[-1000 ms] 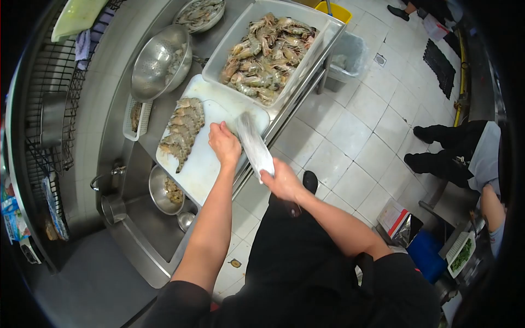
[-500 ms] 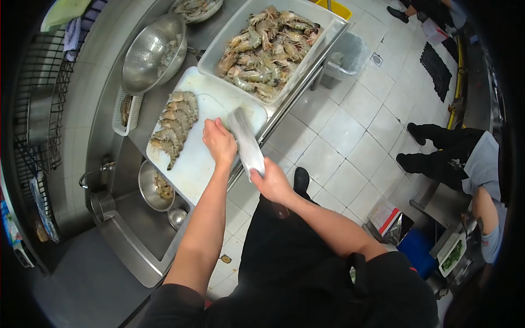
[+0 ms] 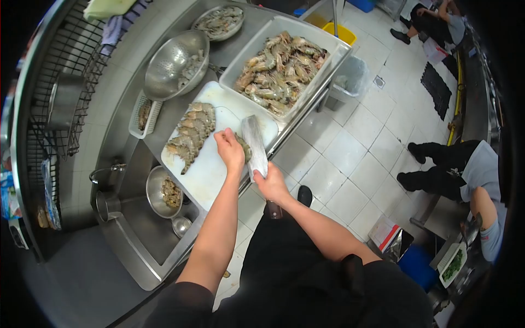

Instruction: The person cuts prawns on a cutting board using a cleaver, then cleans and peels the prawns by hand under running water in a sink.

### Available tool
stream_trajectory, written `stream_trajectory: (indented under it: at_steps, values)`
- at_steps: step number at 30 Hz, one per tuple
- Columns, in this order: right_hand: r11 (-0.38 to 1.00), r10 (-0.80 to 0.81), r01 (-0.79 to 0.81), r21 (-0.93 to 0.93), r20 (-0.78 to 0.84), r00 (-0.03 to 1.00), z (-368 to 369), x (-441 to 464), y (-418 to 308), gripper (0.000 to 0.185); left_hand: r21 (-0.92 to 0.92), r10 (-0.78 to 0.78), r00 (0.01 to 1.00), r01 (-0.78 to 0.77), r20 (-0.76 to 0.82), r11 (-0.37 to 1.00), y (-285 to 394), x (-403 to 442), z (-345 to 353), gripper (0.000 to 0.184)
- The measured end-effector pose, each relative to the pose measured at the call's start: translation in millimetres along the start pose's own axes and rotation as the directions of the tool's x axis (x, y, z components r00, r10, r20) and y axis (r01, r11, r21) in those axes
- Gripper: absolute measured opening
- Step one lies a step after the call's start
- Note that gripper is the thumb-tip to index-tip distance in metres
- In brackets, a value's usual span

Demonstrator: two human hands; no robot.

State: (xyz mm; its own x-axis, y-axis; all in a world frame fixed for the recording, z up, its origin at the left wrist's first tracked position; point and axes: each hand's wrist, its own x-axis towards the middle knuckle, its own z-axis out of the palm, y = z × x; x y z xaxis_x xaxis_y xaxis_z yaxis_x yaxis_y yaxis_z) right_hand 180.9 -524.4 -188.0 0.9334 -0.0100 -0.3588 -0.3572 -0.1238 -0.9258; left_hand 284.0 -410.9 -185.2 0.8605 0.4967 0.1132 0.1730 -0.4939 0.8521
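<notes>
Left hand (image 3: 229, 152): curled on a single grey-green shrimp (image 3: 244, 146), which is partly hidden and held above the right part of the white rectangular cutting board (image 3: 208, 183).
Right hand (image 3: 270, 184): clamped around the base of a broad, silver steel cleaver (image 3: 254, 143) with a dark handle; the blade is pointed to the far side, just beside the shrimp.
Fingers by the blade: a cut could be caused if the shrimp were rolled, or the blade tilted left.
Shell grip: likely slippery; the shrimp could be lost if it were pinched too lightly.
Board's right edge: anything let slip there could be dropped onto the pale tiled floor (image 3: 331, 134).
Row of grey-brown shrimp (image 3: 194, 133): laid at the board's left; it could be disordered by a leftward sweep of the left hand.
</notes>
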Motion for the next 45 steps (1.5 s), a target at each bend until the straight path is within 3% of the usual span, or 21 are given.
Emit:
stream_trajectory:
  at_steps: [1,2,4,7,8,11,15,20,29,32,34,35,37,39,40,41,43,45]
  values:
    - [1.0,0.014,-0.014,0.021,0.026,1.0,-3.8,1.0,-3.6,0.038,-0.006,0.009,1.0,-0.009,-0.009,1.0,-5.0,-0.9,-7.8,0.022]
    - [0.996,0.09,-0.089,-0.021,0.066,0.994,-8.5,5.2,-6.6,0.039,-0.012,0.015,0.995,-0.014,0.104,1.0,-12.1,-5.0,-20.2,0.019]
    - [0.996,0.085,-0.083,-0.04,0.07,0.994,-11.6,12.9,-10.0,0.04,-0.025,0.03,0.962,-0.024,0.273,0.999,-18.0,-12.7,-41.5,0.013]
    - [0.992,0.115,-0.108,-0.063,0.104,0.988,-17.7,15.0,-16.7,0.04,-0.106,0.069,0.945,-0.037,0.32,0.994,-21.9,-21.4,-60.5,0.017]
    - [0.99,0.136,-0.129,-0.062,0.129,0.982,-18.6,15.8,-21.3,0.04,-0.097,-0.01,0.943,0.044,0.333,0.994,-24.5,-21.9,-62.2,0.016]
    - [0.979,0.204,-0.204,-0.019,0.185,0.961,-22.2,10.3,-36.6,0.039,0.059,-0.003,0.948,-0.017,0.32,0.998,-13.4,-31.3,-70.1,0.013]
    - [0.98,0.2,-0.192,-0.061,0.17,0.965,-18.3,10.0,-33.8,0.038,0.031,-0.104,0.955,0.099,0.276,0.995,-31.1,-36.1,-70.3,0.014]
    - [0.984,-0.104,0.103,-0.148,0.0,0.995,-2.1,-2.3,-10.7,0.036,0.012,-0.051,0.991,0.05,0.126,0.999,-20.6,-55.7,-61.6,0.012]
    - [0.996,-0.004,0.01,-0.09,0.074,0.997,0.9,-73.5,21.2,0.039,0.048,-0.009,0.999,0.011,-0.032,0.999,-22.7,-69.8,-49.4,0.01]
    - [0.993,-0.019,0.036,-0.115,0.144,0.989,-22.6,-82.6,28.2,0.038,0.083,0.001,0.998,0.004,-0.056,0.997,-21.2,-70.6,-49.9,0.01]
    - [0.968,-0.038,0.106,-0.228,0.284,0.958,-50.1,-85.6,18.8,0.037,0.079,-0.008,0.998,0.013,-0.063,0.997,-20.4,-67.7,-51.2,0.011]
    - [0.966,-0.046,0.114,-0.23,0.282,0.958,-65.3,-85.9,9.7,0.037,0.069,-0.074,0.997,0.074,-0.006,0.995,-20.6,-63.5,-53.9,0.013]
    - [0.965,0.205,-0.091,-0.245,0.492,0.846,-96.3,-82.7,-19.1,0.036,0.052,-0.125,0.991,0.123,0.048,0.991,-23.1,-56.4,-54.4,0.016]
    - [0.971,0.182,-0.071,-0.228,0.514,0.838,-111.7,-82.9,-20.3,0.037,0.076,-0.137,0.978,0.126,0.155,0.989,-23.9,-47.3,-53.4,0.027]
    - [0.961,0.237,-0.134,-0.241,0.47,0.85,-118.5,-85.1,-25.9,0.037,0.106,-0.033,0.989,0.017,0.147,0.994,-17.9,-48.1,-50.8,0.041]
    - [0.947,0.292,-0.198,-0.252,0.424,0.857,-123.7,-85.9,-30.4,0.037,0.097,-0.023,0.991,0.011,0.133,0.995,-12.3,-46.0,-48.6,0.041]
    - [0.952,0.276,-0.193,-0.237,0.396,0.876,-130.3,-85.9,-33.9,0.037,0.284,0.234,0.919,-0.327,0.318,0.901,-9.2,-37.3,-42.5,0.05]
    - [0.957,0.259,-0.191,-0.217,0.355,0.898,-132.7,-77.2,-38.1,0.037,0.23,0.267,0.905,-0.351,0.33,0.908,-9.5,-12.9,-27.1,0.049]
